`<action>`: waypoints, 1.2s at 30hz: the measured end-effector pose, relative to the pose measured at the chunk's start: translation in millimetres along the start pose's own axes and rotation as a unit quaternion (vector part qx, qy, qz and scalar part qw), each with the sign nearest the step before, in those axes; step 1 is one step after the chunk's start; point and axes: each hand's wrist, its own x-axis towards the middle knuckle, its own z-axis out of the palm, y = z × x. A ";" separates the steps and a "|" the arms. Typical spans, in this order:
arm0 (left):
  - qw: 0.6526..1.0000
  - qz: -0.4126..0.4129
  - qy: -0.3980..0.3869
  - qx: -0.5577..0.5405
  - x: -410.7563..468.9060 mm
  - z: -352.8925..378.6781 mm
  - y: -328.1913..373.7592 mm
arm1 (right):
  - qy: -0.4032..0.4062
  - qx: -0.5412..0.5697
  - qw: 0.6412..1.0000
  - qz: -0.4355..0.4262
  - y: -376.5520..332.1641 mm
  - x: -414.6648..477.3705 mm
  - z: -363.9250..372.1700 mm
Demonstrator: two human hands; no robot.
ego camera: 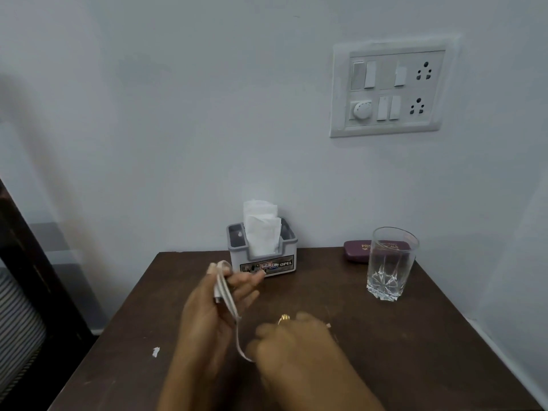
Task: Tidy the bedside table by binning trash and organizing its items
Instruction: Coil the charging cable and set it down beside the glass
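A white cable is looped around the fingers of my left hand, which is raised above the middle of the dark wooden bedside table. One strand hangs down from the coil into my right hand, whose fingers pinch it low over the table; a gold ring is on that hand. Both hands are blurred. A grey tissue holder with white tissues sticking up stands at the back edge. A clear cut glass stands at the back right, in front of a maroon case.
A small white scrap lies on the table's left part. A switch and socket panel is on the wall above the glass. A dark wooden frame stands to the left of the table.
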 end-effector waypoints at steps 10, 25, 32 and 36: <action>0.947 -0.155 -0.191 0.208 -25.8 14.6 -4.1 | 0.263 0.159 0.950 0.059 63.2 -10.0 16.7; 0.835 -0.267 -0.419 -0.238 -13.1 12.5 -17.1 | 0.242 0.703 0.647 0.169 61.5 0.2 31.6; 0.854 -0.266 -0.377 -0.239 -2.7 5.2 -19.7 | 0.163 0.776 0.580 0.189 59.9 -2.0 34.8; 0.854 -0.262 -0.365 -0.262 -1.1 6.6 -23.8 | 0.123 0.785 0.579 0.182 59.4 -4.2 31.9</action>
